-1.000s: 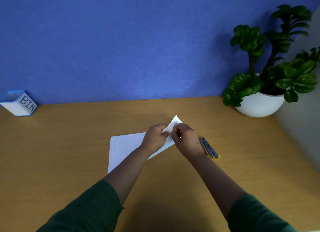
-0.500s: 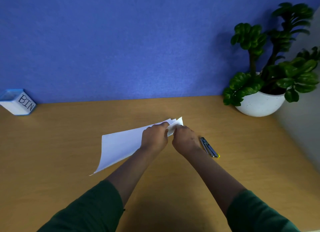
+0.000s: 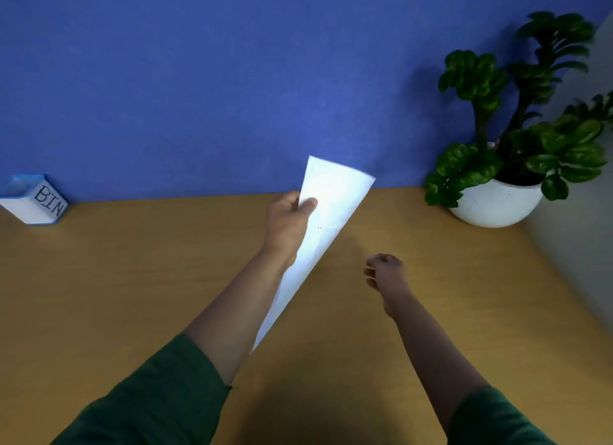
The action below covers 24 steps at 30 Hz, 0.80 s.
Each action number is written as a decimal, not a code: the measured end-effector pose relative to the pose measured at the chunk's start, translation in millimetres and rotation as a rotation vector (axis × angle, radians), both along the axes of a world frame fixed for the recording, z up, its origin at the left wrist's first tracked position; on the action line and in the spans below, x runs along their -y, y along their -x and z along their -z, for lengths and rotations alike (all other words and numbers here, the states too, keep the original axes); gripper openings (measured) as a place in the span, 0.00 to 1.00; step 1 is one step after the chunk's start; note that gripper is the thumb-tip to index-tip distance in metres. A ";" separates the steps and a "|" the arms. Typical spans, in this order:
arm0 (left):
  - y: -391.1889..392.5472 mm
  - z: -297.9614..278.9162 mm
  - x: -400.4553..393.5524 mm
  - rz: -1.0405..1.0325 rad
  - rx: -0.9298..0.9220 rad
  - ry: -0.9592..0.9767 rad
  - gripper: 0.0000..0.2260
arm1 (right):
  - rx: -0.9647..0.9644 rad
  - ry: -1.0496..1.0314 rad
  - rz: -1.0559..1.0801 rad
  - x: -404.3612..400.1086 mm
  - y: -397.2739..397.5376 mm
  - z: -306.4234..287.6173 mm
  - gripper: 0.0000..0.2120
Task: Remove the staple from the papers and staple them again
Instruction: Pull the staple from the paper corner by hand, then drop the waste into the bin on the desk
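Holding papers (image 3: pixel 326 219) off the table (image 3: pixel 132 278), left hand (image 3: pixel 287 225) pinching their upper left edge, frame centre.
Right hand (image 3: pixel 386 275) curled closed, right of centre, low over the table; contents hidden, cannot tell. Staple not discernible; print too faint. Papers' lower corner passes behind left forearm. Bin (image 3: pixel 34 200) cut off at left edge.

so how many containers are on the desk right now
2: a white box marked BIN at the far left by the blue wall, and a white plant pot at the far right corner. None looks hidden.
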<state>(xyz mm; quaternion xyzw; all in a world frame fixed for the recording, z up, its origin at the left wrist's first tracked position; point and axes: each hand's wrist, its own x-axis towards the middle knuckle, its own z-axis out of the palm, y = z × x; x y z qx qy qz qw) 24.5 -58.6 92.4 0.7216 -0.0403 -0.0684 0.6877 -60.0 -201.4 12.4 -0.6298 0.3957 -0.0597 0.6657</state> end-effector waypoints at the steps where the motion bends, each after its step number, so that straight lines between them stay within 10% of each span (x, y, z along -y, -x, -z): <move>1: -2.8 -10.3 -0.6 -0.015 -0.021 0.065 0.05 | 0.020 -0.047 0.026 2.8 2.4 1.0 0.05; 8: -31.4 -31.7 -22.3 -0.069 -0.364 0.392 0.08 | 0.124 -0.193 -0.051 14.2 15.3 5.6 0.09; 24: -32.0 71.8 -59.8 -0.274 -0.576 -0.134 0.08 | -0.132 0.264 -0.132 -2.9 16.8 25.7 0.18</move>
